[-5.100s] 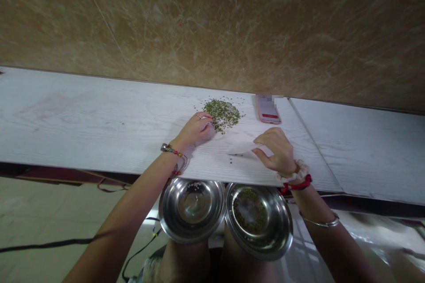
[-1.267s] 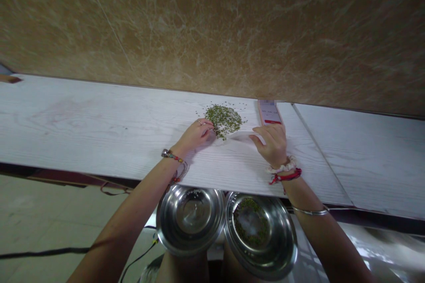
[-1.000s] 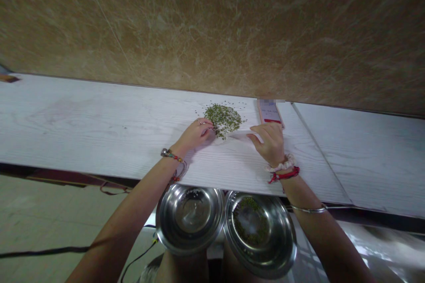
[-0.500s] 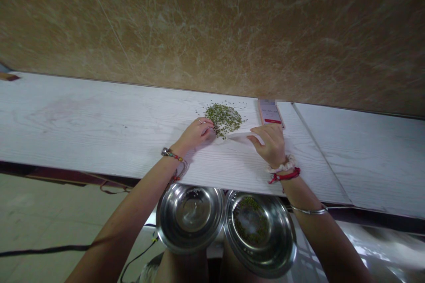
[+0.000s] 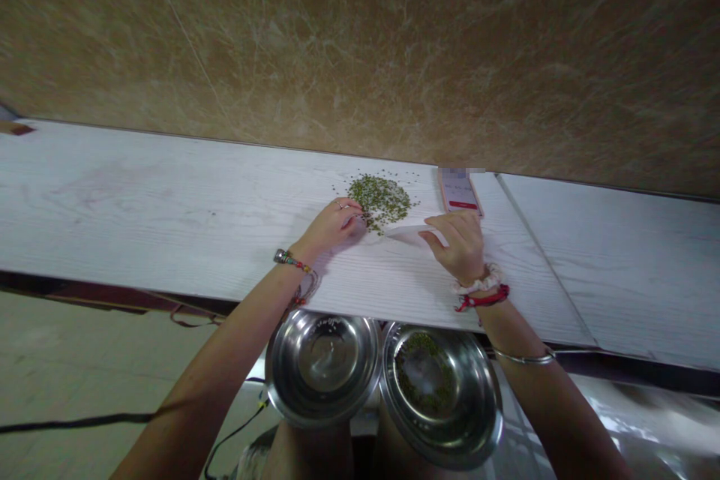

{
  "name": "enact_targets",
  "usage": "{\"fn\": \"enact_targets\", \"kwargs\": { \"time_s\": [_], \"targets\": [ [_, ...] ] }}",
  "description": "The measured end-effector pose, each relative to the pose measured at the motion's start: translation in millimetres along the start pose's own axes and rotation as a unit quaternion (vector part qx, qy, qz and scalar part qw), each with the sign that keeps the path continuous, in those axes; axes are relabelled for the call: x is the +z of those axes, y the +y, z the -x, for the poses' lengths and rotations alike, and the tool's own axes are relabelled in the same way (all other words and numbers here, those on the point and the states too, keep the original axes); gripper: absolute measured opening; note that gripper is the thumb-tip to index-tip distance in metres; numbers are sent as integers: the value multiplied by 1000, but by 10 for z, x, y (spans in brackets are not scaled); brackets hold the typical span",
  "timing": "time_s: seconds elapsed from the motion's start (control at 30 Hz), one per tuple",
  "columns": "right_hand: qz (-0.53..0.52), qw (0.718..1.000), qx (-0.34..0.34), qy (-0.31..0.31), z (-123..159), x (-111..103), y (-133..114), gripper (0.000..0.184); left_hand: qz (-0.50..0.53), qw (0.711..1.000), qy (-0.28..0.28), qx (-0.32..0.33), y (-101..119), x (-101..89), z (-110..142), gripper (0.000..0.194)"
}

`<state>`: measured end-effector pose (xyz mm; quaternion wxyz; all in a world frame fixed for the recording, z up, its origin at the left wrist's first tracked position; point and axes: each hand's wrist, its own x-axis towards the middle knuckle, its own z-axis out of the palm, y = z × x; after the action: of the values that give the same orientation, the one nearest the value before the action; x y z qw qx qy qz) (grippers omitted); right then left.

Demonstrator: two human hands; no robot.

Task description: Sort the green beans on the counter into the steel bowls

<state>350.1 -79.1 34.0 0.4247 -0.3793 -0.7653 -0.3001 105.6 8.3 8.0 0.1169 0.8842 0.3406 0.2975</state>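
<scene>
A loose pile of small green beans (image 5: pixel 382 197), like mung beans, is spread on the white tabletop (image 5: pixel 225 240). At its near left edge rests my left hand (image 5: pixel 336 226), fingers curled in and touching the nearest beans. Something pale shows under its thumb, but I cannot make out what it is. My right hand (image 5: pixel 458 244) pinches a thin white sheet (image 5: pixel 406 232), like paper or card, between thumb and fingers. The sheet is tilted, and its tip reaches the near edge of the pile.
Two steel bowls sit below the table's front edge: the left bowl (image 5: pixel 323 409) has a few pale bits, the right bowl (image 5: pixel 478 412) green beans. A phone (image 5: pixel 460 191) lies beyond my right hand. A brown marbled wall (image 5: pixel 360 52) rises behind.
Since about five seconds ago, my right hand has moved the white sheet away from me, up to the pile. Stray beans beside the sheet no longer show there. The last second shows hardly any movement.
</scene>
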Motion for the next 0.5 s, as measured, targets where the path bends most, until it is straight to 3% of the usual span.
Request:
{"fn": "enact_targets", "kwargs": {
  "time_s": [0.5],
  "targets": [
    [5, 1000, 5, -29, 22, 39, -25, 18, -1, 1000, -6, -7, 29, -23, -6, 23]
  ]
}}
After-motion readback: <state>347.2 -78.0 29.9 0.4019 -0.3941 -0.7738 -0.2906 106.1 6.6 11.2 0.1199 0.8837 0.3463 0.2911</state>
